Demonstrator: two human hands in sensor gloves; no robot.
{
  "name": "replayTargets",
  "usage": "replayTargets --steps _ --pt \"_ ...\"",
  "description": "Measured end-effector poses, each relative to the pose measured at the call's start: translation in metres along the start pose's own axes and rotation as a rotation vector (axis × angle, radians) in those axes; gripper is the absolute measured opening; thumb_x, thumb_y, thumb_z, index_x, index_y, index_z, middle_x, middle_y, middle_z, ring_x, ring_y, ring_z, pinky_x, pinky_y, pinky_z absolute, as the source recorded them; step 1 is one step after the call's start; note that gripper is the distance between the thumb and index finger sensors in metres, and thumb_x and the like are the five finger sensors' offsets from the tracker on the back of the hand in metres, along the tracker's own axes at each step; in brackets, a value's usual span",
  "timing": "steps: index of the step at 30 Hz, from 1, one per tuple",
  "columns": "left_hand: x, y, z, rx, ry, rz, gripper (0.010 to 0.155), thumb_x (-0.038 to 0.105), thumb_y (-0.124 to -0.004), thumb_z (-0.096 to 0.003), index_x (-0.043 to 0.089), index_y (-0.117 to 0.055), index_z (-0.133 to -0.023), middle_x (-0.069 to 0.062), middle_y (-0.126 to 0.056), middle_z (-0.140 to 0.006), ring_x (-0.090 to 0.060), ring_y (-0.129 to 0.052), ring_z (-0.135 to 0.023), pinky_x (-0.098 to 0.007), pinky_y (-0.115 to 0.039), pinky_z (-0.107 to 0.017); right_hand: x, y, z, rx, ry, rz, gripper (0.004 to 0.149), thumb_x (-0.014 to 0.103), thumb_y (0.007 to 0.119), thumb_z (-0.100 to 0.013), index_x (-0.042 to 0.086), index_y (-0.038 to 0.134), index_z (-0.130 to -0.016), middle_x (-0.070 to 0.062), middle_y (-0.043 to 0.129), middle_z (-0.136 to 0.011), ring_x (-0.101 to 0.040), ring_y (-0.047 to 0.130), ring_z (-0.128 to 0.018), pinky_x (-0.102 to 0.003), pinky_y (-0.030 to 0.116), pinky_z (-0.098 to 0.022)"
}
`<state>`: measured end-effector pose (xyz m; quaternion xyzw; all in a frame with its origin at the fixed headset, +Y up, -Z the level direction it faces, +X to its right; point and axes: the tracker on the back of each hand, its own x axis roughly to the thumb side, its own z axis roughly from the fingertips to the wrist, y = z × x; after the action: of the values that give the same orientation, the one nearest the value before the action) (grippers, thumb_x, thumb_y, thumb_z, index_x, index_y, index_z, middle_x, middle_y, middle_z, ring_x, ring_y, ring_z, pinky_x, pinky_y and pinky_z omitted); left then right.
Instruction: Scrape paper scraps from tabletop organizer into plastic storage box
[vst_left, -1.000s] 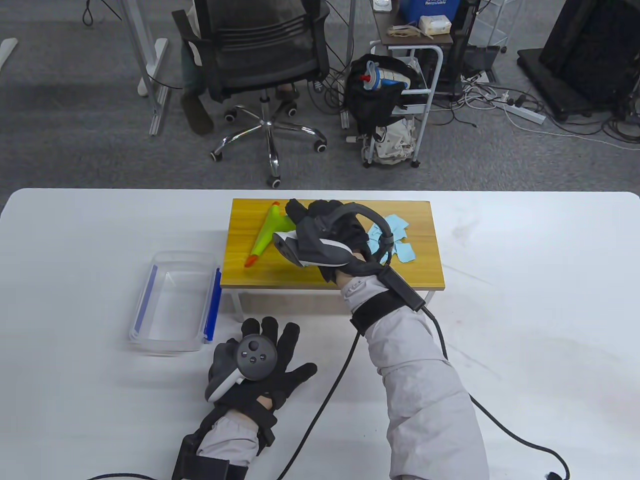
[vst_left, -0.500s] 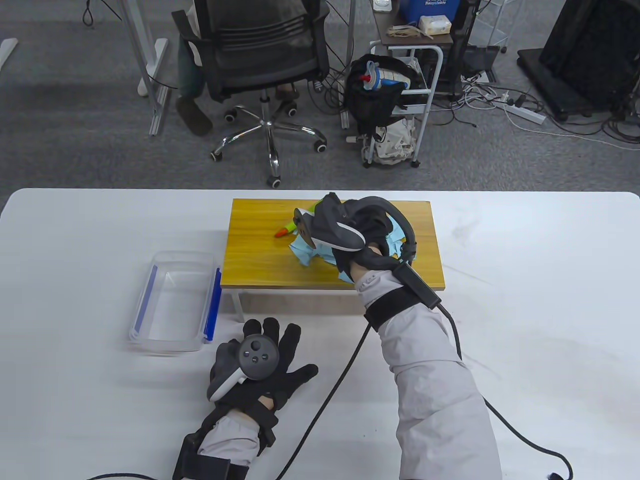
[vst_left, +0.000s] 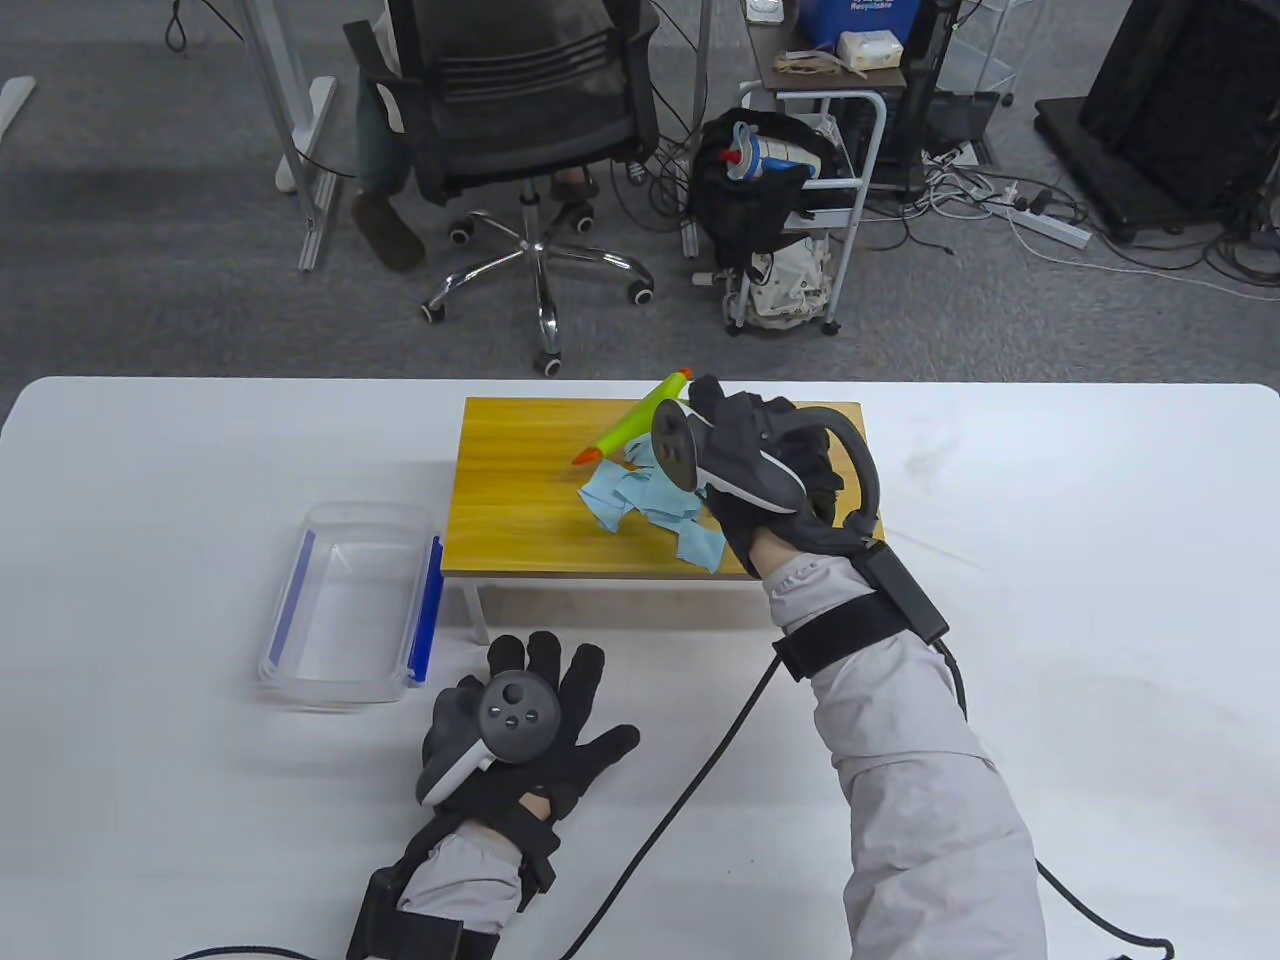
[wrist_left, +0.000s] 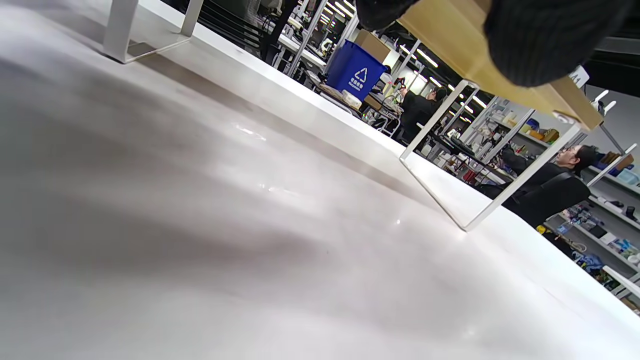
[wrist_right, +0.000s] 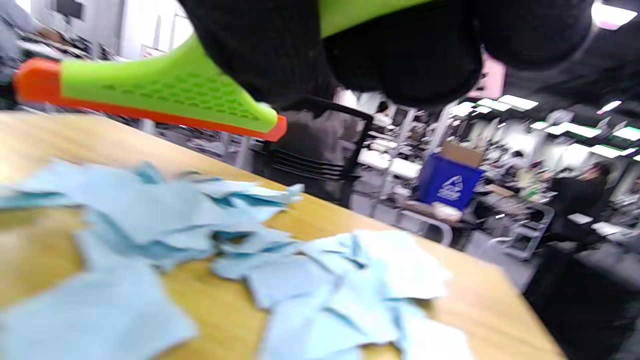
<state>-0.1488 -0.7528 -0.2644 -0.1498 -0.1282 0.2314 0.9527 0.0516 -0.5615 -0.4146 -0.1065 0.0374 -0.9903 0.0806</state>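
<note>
At nine o'clock the clear plastic storage box (vst_left: 350, 605) sits with nothing visible inside. The left hand (vst_left: 520, 725) lies flat, fingers spread, on the table (vst_left: 1050, 560). Blue paper scraps (vst_left: 650, 505) lie heaped on the wooden organizer (vst_left: 520, 500). At three o'clock of them, the right hand (vst_left: 760, 470) grips a green scraper (vst_left: 640, 420) just above.

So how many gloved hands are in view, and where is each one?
2. The left hand rests on the white table near the plastic box; the right hand holds the green scraper over the wooden organizer.
</note>
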Motion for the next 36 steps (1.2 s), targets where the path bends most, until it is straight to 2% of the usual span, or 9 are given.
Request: replayTargets --steps 4,7,9,11,13,25,31,36 --pt "-0.001 0.000 -0.001 0.004 0.002 0.012 0.086 0.074 -0.072 -0.0501 0.034 -0.031 -0.115 -0.013 -0.010 -0.121 -0.050 0.002 -0.105 -0.079 -0.010 -0.064 0.009 0.001 0.002 0.005 -0.135 -0.038 0.061 0.020 0.091 -0.042 0.025 0.064 -0.096 -0.008 0.079 -0.087 -0.041 0.081 -0.071 -0.073 0.057 -0.060" --pt "-0.001 -0.001 -0.001 -0.009 0.005 0.008 0.086 0.074 -0.072 -0.0502 0.035 -0.030 -0.115 -0.013 -0.009 -0.121 -0.050 0.002 -0.105 -0.079 -0.010 -0.064 0.017 0.007 0.003 0.004 -0.251 -0.020 0.058 0.019 0.091 -0.042 0.028 0.066 -0.094 -0.004 0.078 -0.089 -0.040 0.077 -0.077 -0.077 0.049 -0.064" --pt "-0.001 -0.001 -0.001 -0.003 0.002 0.014 0.086 0.074 -0.072 -0.0502 0.034 -0.030 -0.115 -0.013 -0.009 -0.121 -0.050 0.002 -0.105 -0.079 -0.010 -0.064 0.021 0.013 0.001 0.018 -0.306 0.005 0.058 0.019 0.091 -0.042 0.029 0.066 -0.094 -0.004 0.078 -0.089 -0.040 0.078 -0.078 -0.077 0.049 -0.064" --pt "-0.001 -0.001 -0.001 -0.009 0.005 0.008 0.086 0.074 -0.072 -0.0501 0.035 -0.030 -0.115 -0.013 -0.010 -0.121 -0.050 0.002 -0.105 -0.079 -0.010 -0.064 0.022 0.018 -0.001 0.039 -0.259 0.082 0.058 0.019 0.089 -0.044 0.031 0.063 -0.094 -0.004 0.075 -0.091 -0.040 0.080 -0.079 -0.077 0.050 -0.065" --pt "-0.001 0.001 0.000 0.012 0.005 0.010 0.086 0.074 -0.072 -0.0503 0.035 -0.031 -0.115 -0.014 -0.010 -0.121 -0.050 0.002 -0.105 -0.079 -0.010 -0.064 0.020 0.019 -0.003 0.006 -0.223 0.138 0.057 0.017 0.089 -0.044 0.032 0.063 -0.093 -0.004 0.074 -0.092 -0.040 0.080 -0.081 -0.077 0.050 -0.065" --pt "-0.002 0.003 0.001 0.029 0.000 0.003 0.086 0.073 -0.072 -0.0501 0.034 -0.031 -0.115 -0.014 -0.011 -0.121 -0.050 0.001 -0.106 -0.079 -0.010 -0.064 0.005 0.018 -0.013 -0.072 -0.008 0.261 0.053 0.009 0.088 -0.045 0.032 0.070 -0.088 -0.004 0.072 -0.093 -0.040 0.071 -0.090 -0.076 0.041 -0.070" --pt "-0.002 0.007 0.004 0.054 0.000 0.005 0.085 0.073 -0.072 -0.0503 0.034 -0.031 -0.115 -0.014 -0.011 -0.121 -0.050 0.001 -0.105 -0.079 -0.010 -0.064 0.006 0.008 -0.003 -0.149 -0.016 0.269 0.053 0.009 0.086 -0.046 0.030 0.067 -0.091 -0.005 0.069 -0.094 -0.042 0.067 -0.089 -0.075 0.041 -0.070" --pt "-0.001 0.007 0.004 0.054 -0.008 0.009 0.085 0.073 -0.071 -0.0506 0.034 -0.031 -0.115 -0.014 -0.012 -0.121 -0.050 0.001 -0.105 -0.079 -0.010 -0.064 0.009 0.001 0.004 -0.150 -0.069 0.252 0.055 0.007 0.084 -0.046 0.031 0.064 -0.092 -0.004 0.065 -0.095 -0.041 0.061 -0.092 -0.075 0.035 -0.072"
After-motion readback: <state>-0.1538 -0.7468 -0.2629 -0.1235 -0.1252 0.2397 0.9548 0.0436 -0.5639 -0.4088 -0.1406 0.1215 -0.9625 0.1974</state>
